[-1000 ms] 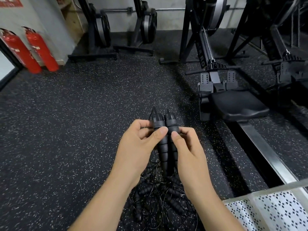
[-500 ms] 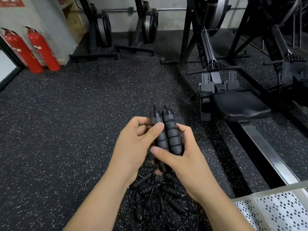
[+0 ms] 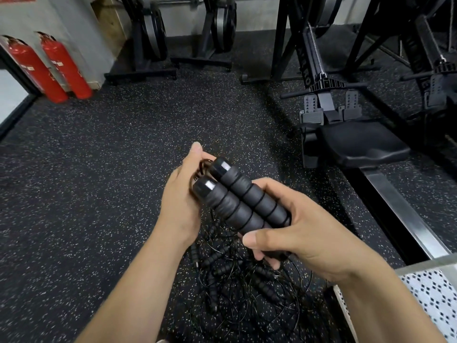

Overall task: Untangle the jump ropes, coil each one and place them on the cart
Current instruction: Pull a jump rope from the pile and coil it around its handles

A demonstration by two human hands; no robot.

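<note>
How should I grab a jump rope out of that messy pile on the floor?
Grab one fat ribbed foam handle in the tangled pile, coming down from above. The handles lie flat on the floor and fill a hand; the thin cords loop over each other and would probably snag.

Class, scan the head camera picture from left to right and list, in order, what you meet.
Red fire extinguishers → left hand → jump rope handles → right hand → cart.
</note>
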